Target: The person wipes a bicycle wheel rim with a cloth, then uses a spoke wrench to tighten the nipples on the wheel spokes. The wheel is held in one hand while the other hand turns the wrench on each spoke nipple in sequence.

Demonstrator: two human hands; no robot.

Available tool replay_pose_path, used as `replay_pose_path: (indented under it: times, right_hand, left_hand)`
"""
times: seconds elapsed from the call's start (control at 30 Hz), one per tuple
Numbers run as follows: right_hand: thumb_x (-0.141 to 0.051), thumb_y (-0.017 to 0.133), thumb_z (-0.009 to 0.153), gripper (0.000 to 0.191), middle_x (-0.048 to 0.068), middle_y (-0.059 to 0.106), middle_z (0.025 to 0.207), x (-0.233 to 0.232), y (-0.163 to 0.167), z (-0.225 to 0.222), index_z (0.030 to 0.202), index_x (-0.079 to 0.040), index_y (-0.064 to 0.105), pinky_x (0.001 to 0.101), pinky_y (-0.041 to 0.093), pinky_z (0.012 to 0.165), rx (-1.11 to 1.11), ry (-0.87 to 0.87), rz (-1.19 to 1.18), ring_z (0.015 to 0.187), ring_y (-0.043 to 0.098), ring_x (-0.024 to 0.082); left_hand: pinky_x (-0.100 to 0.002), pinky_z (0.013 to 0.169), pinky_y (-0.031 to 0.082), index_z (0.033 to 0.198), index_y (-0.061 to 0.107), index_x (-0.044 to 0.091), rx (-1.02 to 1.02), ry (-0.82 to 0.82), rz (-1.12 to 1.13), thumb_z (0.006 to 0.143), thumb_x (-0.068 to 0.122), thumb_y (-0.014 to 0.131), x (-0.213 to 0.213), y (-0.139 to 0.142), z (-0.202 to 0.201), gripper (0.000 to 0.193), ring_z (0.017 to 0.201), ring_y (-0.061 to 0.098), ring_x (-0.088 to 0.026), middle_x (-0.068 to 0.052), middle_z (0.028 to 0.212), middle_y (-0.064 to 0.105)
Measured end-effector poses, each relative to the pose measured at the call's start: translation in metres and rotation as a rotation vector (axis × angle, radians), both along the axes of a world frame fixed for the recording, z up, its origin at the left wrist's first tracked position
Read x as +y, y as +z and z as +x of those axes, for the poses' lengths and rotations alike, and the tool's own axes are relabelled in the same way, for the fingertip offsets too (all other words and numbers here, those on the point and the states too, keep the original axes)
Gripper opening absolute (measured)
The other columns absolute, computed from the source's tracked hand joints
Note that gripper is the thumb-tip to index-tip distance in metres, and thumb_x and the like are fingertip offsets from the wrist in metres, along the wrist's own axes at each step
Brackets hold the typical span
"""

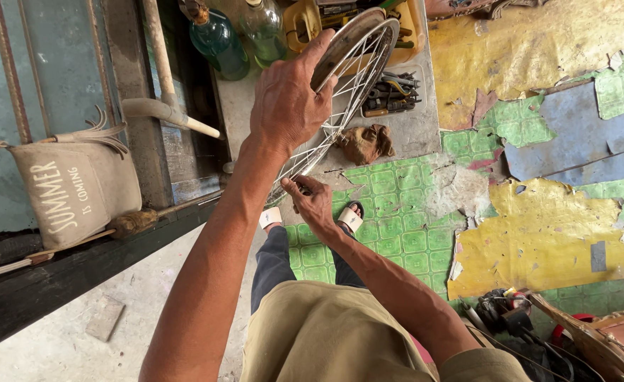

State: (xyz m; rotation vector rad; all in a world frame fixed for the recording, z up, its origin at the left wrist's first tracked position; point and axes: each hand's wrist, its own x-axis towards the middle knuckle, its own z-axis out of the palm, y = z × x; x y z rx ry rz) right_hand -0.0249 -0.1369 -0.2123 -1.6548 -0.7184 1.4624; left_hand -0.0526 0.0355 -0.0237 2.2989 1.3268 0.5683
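Observation:
A spoked bicycle wheel rim point(368, 32) of bare metal is held up in front of me, edge-on and tilted. My left hand point(287, 99) grips the rim near its top, fingers wrapped over the edge. My right hand point(313, 204) is lower, fingers pinched at the spokes near the rim's bottom; whether it holds a small tool is hidden. The thin spokes point(340, 85) fan out between the two hands. My legs and sandalled feet point(351, 216) are below.
A green glass bottle point(218, 44) and a clear one point(262, 28) stand by a yellow tray point(305, 21). Loose wrenches point(393, 92) and a brown rag point(365, 143) lie on the concrete. A canvas bag point(71, 187) hangs left. Peeling patterned floor covering point(538, 212) spreads right.

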Motion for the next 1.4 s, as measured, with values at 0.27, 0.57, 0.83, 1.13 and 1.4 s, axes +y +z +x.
replay_pose_path:
  times: [0.27, 0.57, 0.83, 1.13, 1.4]
  right_hand:
    - [-0.059, 0.08, 0.082, 0.063, 0.001, 0.058, 0.059, 0.001, -0.002, 0.001, 0.098, 0.001, 0.079, 0.0284, 0.047, 0.046, 0.046, 0.005, 0.03, 0.052, 0.056, 0.01]
    - [-0.065, 0.074, 0.08, 0.062, 0.001, 0.062, 0.058, 0.003, -0.002, 0.005, 0.094, -0.004, 0.08, 0.0272, 0.049, 0.044, -0.1, 0.06, 0.05, 0.049, 0.059, 0.009]
    - [-0.06, 0.076, 0.084, 0.057, 0.001, 0.058, 0.055, 0.007, -0.007, 0.017, 0.084, -0.002, 0.079, 0.0302, 0.045, 0.043, -0.063, 0.136, 0.043, 0.047, 0.056, 0.01]
    - [-0.057, 0.077, 0.082, 0.054, -0.001, 0.061, 0.058, 0.005, -0.01, 0.01, 0.092, -0.004, 0.078, 0.0294, 0.049, 0.044, 0.019, 0.046, 0.076, 0.049, 0.059, 0.009]
    - [-0.064, 0.076, 0.079, 0.066, 0.001, 0.063, 0.056, 0.007, -0.011, 0.008, 0.097, -0.001, 0.079, 0.0285, 0.049, 0.042, -0.079, 0.084, 0.062, 0.047, 0.06, 0.01]
  left_hand:
    - [-0.048, 0.079, 0.059, 0.15, 0.051, 0.014, -0.01, -0.006, 0.157, 0.097, 0.03, 0.073, -0.002, -0.009, -0.001, 0.059, 0.068, 0.074, -0.025, -0.008, 0.077, 0.077]
    - [-0.047, 0.081, 0.06, 0.152, 0.049, 0.013, -0.014, -0.016, 0.064, 0.099, 0.03, 0.072, -0.002, -0.007, 0.0, 0.06, 0.067, 0.074, -0.024, -0.01, 0.075, 0.077]
    - [-0.047, 0.082, 0.06, 0.153, 0.05, 0.015, -0.021, -0.008, 0.0, 0.101, 0.029, 0.071, -0.002, -0.005, -0.001, 0.058, 0.068, 0.074, -0.027, -0.013, 0.079, 0.076]
    - [-0.048, 0.096, 0.057, 0.157, 0.044, 0.023, 0.069, 0.034, -0.186, 0.103, 0.034, 0.066, -0.001, -0.004, -0.003, 0.059, 0.08, 0.073, -0.031, -0.016, 0.086, 0.075]
    - [-0.045, 0.086, 0.06, 0.153, 0.049, 0.015, 0.001, -0.005, -0.054, 0.101, 0.029, 0.071, -0.001, -0.006, -0.003, 0.058, 0.064, 0.072, -0.025, -0.012, 0.074, 0.074]
